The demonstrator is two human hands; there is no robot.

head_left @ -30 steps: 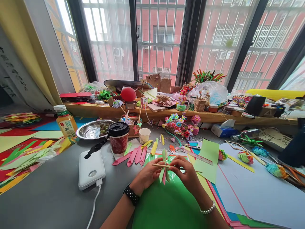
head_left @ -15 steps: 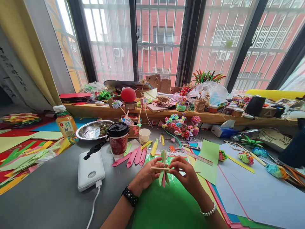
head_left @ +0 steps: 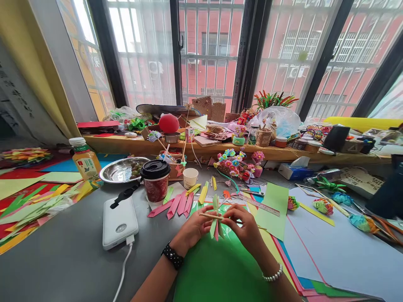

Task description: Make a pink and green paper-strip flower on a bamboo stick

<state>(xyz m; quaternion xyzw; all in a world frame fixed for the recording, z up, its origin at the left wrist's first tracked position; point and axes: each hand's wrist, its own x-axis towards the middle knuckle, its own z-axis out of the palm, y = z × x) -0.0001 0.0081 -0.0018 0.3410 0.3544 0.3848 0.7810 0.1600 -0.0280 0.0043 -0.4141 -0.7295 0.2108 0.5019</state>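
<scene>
L hand nr R hand; pinch grips (both)

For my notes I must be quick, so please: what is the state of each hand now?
Left hand: closed, holding the folded paper strips.
Right hand: closed, pinching the thin stick.

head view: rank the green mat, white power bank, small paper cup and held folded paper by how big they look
1. green mat
2. white power bank
Unranked: folded paper, small paper cup; fingers partly cover the paper
</scene>
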